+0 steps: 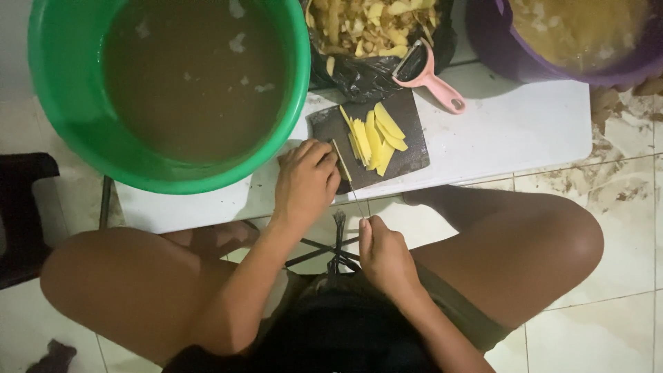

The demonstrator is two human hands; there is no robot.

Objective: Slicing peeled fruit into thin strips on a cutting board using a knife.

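Observation:
A dark cutting board (407, 131) lies on a low white table (511, 131). On it sit several yellow potato strips (373, 138). My left hand (305, 183) is curled at the board's near left corner, pressing down on a piece that its fingers mostly hide. My right hand (383, 255) is closed on the handle of a thin knife (349, 181), whose blade reaches forward along my left fingers onto the board. Both my knees frame the table's near edge.
A big green tub (69, 117) of murky brown water stands at the left. A black bag of potato peels (373, 27) sits behind the board, with a pink peeler (431, 79) leaning on it. A purple tub (497, 48) is at top right. Tiled floor surrounds.

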